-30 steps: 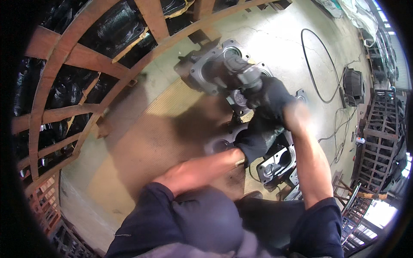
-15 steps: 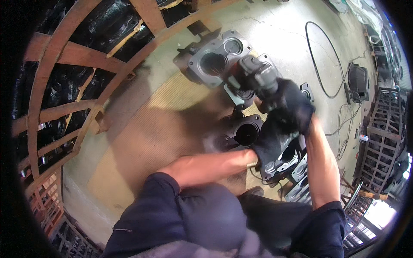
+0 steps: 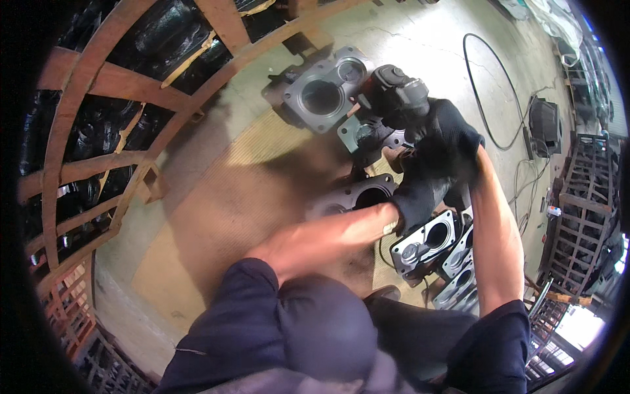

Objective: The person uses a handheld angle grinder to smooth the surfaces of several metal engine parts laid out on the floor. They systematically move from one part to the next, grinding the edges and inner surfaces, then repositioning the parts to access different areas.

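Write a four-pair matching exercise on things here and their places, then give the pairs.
1. Bulky dark-grey object
2. Long black flexible cable
3. Reddish-brown slatted wooden crate
4. Tan ridged flat sheet

A. Beneath the left forearm
B. Looped on the pale floor
C. Around black-wrapped contents, at the picture's left
D. In the black-gloved right hand

Pairs: 1-D; 2-B; 3-C; 4-A

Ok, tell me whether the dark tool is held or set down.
Held: the gloved right hand closes on the rear of the dark tool, which partly hides the metal castings. Whether it touches them is unclear.
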Available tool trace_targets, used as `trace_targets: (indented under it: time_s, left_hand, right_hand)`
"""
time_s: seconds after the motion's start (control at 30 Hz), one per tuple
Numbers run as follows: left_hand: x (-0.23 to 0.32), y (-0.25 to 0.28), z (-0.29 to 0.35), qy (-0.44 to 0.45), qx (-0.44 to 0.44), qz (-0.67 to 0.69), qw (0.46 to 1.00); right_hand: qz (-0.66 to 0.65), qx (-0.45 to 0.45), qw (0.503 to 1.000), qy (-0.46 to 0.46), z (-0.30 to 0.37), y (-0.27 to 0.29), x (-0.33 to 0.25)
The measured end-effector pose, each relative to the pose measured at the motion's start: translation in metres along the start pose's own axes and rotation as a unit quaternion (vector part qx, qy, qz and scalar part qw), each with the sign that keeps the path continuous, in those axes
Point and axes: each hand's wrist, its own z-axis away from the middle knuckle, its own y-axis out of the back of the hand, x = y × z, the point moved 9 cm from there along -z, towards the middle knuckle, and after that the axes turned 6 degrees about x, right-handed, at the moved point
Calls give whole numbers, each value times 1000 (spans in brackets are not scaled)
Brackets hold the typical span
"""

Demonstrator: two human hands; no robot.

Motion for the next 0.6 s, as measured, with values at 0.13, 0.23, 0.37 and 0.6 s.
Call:
trace_targets:
  time_s: [0.13, 0.23, 0.37, 0.6]
  left_hand:
    - [-14, -2, 24, 65, 39, 364, 928]
    - [-7, 10, 38, 69, 49, 333, 939]
    - [76, 120, 67, -99, 143, -244, 954]
    - [185, 266, -16, -80, 232, -687, 684]
  right_hand:
    - [-25, -45, 998, -43, 18, -23, -14]
    - [-106, -6, 993, -57, 32, -21, -24]
    - [-174, 47, 977, -118, 55, 4, -20]
    - [-244, 142, 958, -57, 68, 57, 59]
